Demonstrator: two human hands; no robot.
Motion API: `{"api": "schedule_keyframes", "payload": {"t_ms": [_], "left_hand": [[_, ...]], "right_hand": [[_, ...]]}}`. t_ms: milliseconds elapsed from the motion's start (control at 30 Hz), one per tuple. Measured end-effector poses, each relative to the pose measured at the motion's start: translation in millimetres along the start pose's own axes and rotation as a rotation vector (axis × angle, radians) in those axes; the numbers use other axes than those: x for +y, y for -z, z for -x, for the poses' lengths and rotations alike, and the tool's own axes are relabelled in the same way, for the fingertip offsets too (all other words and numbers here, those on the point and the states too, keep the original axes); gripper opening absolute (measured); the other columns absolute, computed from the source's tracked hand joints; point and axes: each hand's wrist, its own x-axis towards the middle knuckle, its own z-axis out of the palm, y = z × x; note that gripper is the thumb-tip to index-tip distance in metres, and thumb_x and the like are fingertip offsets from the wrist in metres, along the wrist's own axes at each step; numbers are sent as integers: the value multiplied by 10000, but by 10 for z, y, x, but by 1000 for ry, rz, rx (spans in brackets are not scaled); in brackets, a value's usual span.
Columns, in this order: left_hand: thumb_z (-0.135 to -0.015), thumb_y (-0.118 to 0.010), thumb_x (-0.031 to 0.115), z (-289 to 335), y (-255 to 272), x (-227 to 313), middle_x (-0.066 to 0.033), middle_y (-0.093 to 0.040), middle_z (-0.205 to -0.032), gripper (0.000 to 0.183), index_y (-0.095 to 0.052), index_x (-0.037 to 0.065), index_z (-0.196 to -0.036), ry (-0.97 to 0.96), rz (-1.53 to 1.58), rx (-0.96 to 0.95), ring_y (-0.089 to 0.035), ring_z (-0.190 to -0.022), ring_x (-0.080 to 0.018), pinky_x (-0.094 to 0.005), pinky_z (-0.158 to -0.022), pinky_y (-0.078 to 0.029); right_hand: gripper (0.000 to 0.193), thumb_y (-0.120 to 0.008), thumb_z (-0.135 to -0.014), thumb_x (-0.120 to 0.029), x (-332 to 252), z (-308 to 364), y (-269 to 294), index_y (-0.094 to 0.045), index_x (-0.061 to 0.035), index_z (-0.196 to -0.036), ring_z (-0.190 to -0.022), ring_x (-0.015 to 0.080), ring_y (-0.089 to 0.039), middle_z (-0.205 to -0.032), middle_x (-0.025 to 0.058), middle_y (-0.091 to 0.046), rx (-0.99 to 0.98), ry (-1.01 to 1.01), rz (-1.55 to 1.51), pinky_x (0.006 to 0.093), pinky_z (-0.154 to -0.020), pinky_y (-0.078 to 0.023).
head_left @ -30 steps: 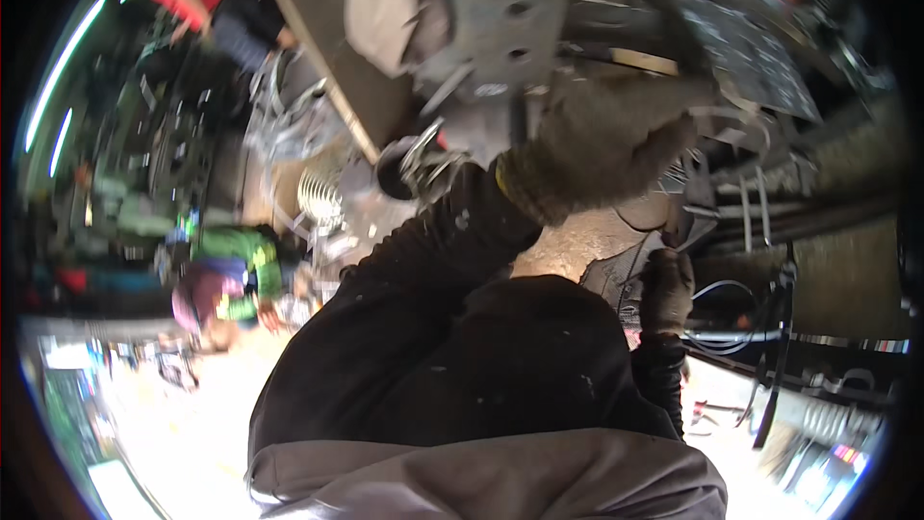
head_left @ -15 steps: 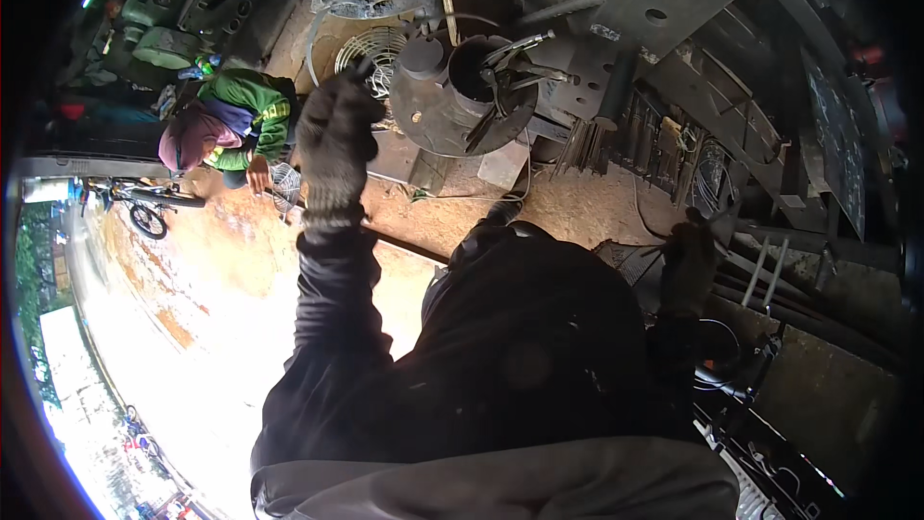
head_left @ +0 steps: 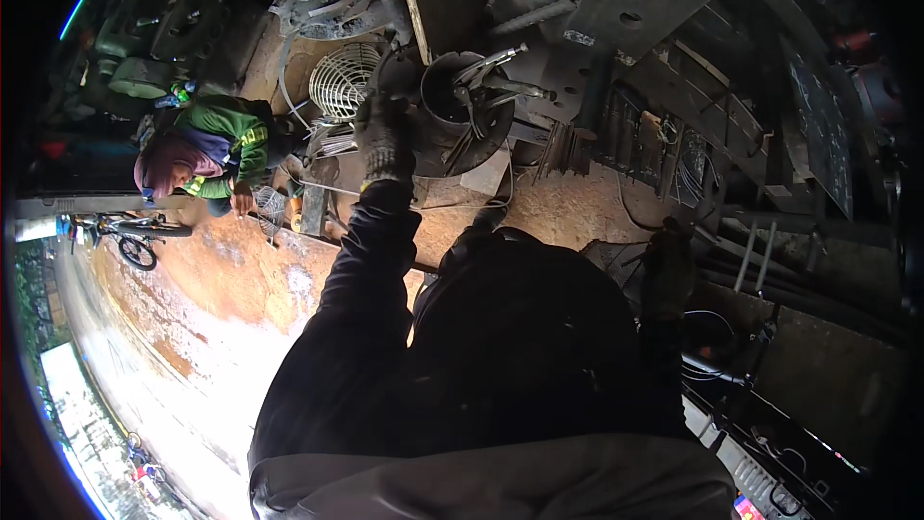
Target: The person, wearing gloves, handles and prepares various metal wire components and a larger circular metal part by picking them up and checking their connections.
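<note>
From my remote seat I saw the left hand [head_left: 383, 140], in a dirty work glove, stretched far out ahead of the dark sleeve and resting against the left side of a round metal container [head_left: 460, 111]. Its fingers curled around the container's rim and outer wall, so the hand was closed on it rather than spread wide; the exact pinch was lost in shadow. The right hand [head_left: 668, 270], also gloved, hung low at the person's right side, well apart from the container, and I could not tell whether it was open or holding anything.

The container was a dark, drum-like bowl with a wide flange below it. Inside it I made out several long metal tools [head_left: 493, 77], their handles sticking up and out to the right over the rim. The container therefore sat just right of the left hand, touching it.

Just left of the hand a white wire fan guard [head_left: 345, 80] leaned among scrap. Behind the container stood a perforated steel plate [head_left: 635, 0], and to its right a rack of flat metal pieces [head_left: 640, 140]. Farther left, another person in a green jacket [head_left: 217, 140] crouched on the ground, with a bicycle [head_left: 130, 239] beyond.
</note>
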Motion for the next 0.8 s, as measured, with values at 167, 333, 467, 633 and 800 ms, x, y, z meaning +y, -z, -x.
{"api": "schedule_keyframes", "payload": {"t_ms": [167,333,467,633,800], "left_hand": [[-943,-622,225,151,55,258,-154,-670,-1181,437,-556,10,-1318,-299,-668,-220,-643,-1098,-263,-353,-948,-486],[-929,-654,157,224,412,796,-178,-689,-1151,396,-588,-16,-1279,-343,-756,-173,-657,-1076,-250,-347,-924,-516],[-848,-726,131,903,70,1546,-169,-690,-1104,381,-630,8,-1196,-701,-466,-306,-659,-1081,-279,-360,-930,-516],[-814,-761,274,1861,-920,1655,-114,-673,-1110,503,-629,69,-1254,-1074,-510,-888,-645,-1035,-279,-385,-889,-515],[-869,-621,252,2000,-1252,1317,-83,-642,-911,343,-633,79,-1165,-1234,-685,-1022,-649,-820,-250,-405,-676,-502]], "right_hand": [[333,-561,-879,-35,-63,-26,-52,-610,-42,-1209,-960,287,-655,-1129,131,-643,77,-141,-222,381,-824,-535],[299,-576,-874,-6,-198,-28,-53,-618,-38,-1168,-958,282,-657,-1170,148,-629,61,-162,-289,386,-800,-543],[234,-605,-889,-40,-332,-66,-33,-649,-44,-1119,-963,271,-662,-1169,158,-610,11,201,102,366,-760,-561],[236,-614,-887,-34,-684,-153,5,-678,-76,-1110,-961,250,-671,-1165,133,-611,131,500,297,349,-745,-571],[122,-641,-926,-121,-962,8,14,-684,-72,-1029,-812,210,-673,-994,125,-668,132,35,-613,331,-721,-544]]}}
